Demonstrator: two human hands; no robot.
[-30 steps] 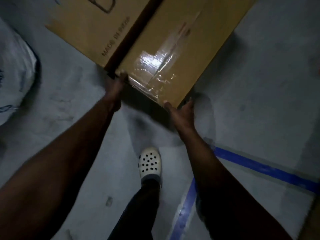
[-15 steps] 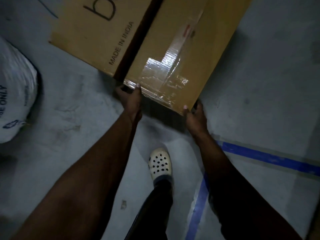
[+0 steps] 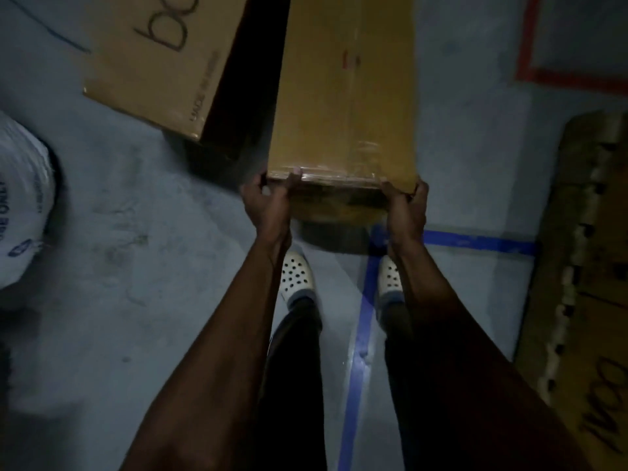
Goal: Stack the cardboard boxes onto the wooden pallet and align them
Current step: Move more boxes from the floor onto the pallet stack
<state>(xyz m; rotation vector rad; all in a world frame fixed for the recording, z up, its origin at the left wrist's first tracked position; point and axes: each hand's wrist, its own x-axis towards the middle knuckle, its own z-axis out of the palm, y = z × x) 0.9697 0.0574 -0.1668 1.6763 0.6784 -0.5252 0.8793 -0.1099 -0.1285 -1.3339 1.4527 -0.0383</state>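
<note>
A long brown cardboard box [image 3: 343, 96] with clear tape down its top is lifted off the grey floor in front of me. My left hand [image 3: 268, 202] grips its near left corner, thumb on the top edge and fingers underneath. My right hand [image 3: 406, 207] grips the near right corner the same way. A second cardboard box [image 3: 156, 69] with dark lettering lies on the floor to the left, a dark gap between the two. No wooden pallet is in view.
A white printed sack [image 3: 23, 212] sits at the left edge. Blue tape lines [image 3: 475, 240] cross the floor under my feet, in white perforated clogs [image 3: 297, 275]. Red tape [image 3: 530, 62] marks a zone top right. Flattened cardboard [image 3: 591, 266] lies along the right.
The taped box has risen off the floor and turned straight, away from the lettered box. Both hands moved from its lower edge to its near corners. My right foot has come into view.
</note>
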